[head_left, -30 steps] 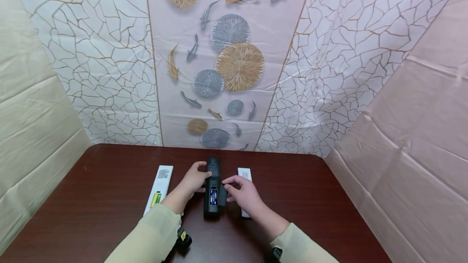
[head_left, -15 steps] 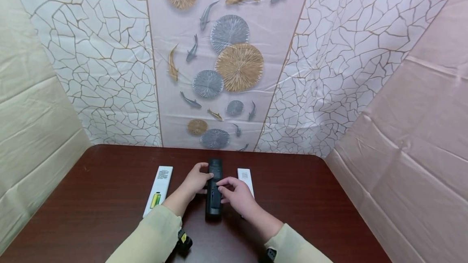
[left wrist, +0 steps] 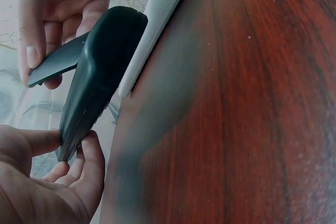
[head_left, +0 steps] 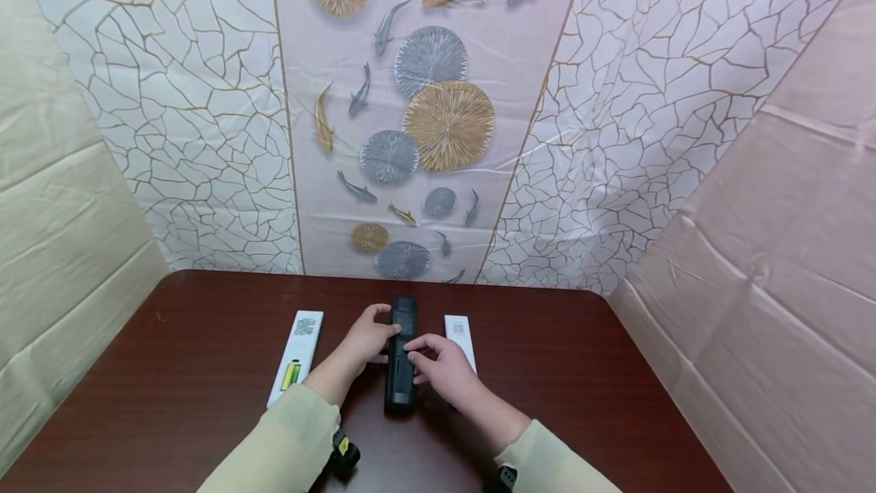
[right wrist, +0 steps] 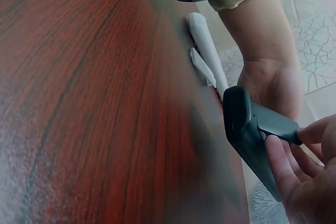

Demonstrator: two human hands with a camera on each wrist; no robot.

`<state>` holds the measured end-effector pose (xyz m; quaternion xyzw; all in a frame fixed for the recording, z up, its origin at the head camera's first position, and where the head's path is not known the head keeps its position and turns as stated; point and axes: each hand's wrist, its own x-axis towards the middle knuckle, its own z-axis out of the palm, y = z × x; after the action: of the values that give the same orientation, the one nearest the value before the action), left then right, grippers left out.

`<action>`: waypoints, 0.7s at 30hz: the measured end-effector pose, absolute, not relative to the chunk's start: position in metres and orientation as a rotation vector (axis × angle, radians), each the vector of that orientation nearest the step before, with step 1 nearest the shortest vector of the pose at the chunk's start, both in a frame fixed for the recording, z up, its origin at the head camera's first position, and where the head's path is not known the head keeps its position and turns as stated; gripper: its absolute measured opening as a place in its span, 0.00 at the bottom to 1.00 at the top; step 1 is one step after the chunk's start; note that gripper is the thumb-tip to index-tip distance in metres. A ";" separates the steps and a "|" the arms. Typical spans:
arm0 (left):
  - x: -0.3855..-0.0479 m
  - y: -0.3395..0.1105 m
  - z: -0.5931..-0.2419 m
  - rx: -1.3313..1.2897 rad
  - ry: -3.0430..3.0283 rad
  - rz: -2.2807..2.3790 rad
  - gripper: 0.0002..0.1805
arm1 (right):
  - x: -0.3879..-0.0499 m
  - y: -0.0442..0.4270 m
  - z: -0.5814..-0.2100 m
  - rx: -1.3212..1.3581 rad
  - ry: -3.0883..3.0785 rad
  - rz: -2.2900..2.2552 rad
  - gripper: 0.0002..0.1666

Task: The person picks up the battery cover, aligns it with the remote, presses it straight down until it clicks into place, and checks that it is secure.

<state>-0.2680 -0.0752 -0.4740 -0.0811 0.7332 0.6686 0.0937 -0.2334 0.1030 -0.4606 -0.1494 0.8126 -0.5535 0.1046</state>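
Note:
A black remote control lies back side up between the two hands, raised off the table in the left wrist view. My left hand grips its far end, thumb on one face and fingers on the other. Between thumb and fingers, my right hand pinches the black battery cover. One end of this cover meets the remote's back, while the pinched end sticks up at an angle, as the right wrist view also shows. The battery compartment is mostly hidden beneath the cover.
On the dark red wooden table, a white box with a battery picture lies left of the hands. Another white box is partly behind the right hand. Patterned cloth hangs at the table's back edge.
My right hand has brought the battery cover leftward from beside the remote onto its back, over the batteries that showed earlier. The remote has shifted slightly right in my left hand.

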 end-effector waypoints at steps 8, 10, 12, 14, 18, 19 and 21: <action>-0.267 -0.074 -0.472 -0.241 2.176 1.981 0.28 | -0.233 0.103 -0.460 -0.450 2.390 -1.619 0.09; -0.266 -0.074 -0.471 -0.249 2.172 1.980 0.27 | -0.233 0.102 -0.460 -0.455 2.392 -1.621 0.09; -0.266 -0.074 -0.469 -0.254 2.168 1.982 0.27 | -0.233 0.102 -0.460 -0.463 2.409 -1.610 0.09; -0.265 -0.073 -0.469 -0.255 2.166 1.982 0.27 | -0.233 0.102 -0.460 -0.476 2.442 -1.585 0.08; -0.264 -0.074 -0.469 -0.237 2.155 1.992 0.28 | -0.234 0.103 -0.459 -0.498 2.537 -1.501 0.07; -0.264 -0.074 -0.469 -0.230 2.152 1.995 0.28 | -0.234 0.103 -0.460 -0.504 2.562 -1.476 0.07; -0.264 -0.074 -0.470 -0.218 2.145 2.002 0.28 | -0.236 0.103 -0.461 -0.517 2.597 -1.437 0.07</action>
<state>-0.2645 -0.0742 -0.4700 -0.0736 0.7255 0.6771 0.0993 -0.2356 0.1028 -0.4605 -0.1712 0.8602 -0.4760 0.0645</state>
